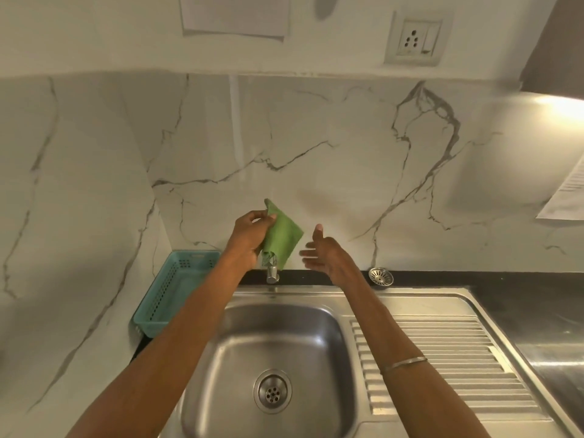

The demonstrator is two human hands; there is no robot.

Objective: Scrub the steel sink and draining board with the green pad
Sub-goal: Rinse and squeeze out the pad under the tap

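My left hand (249,235) holds the green pad (282,237) up in front of the marble wall, fingers pinching its top edge. The pad hangs over the steel tap (272,274) and hides most of it. Just to the right of the pad, my right hand (325,251) is raised with its fingers spread, apart from the pad and holding nothing. Below both hands lies the steel sink (316,327) with its round drain (272,391) in the bowl's floor. The ribbed draining board (442,358) runs off to the right of the bowl.
A teal plastic basket (170,292) stands left of the sink against the wall. A loose steel strainer (380,275) lies on the dark ledge behind the draining board. A wall socket (415,37) sits high on the right. Paper sheets (565,194) hang at the right edge.
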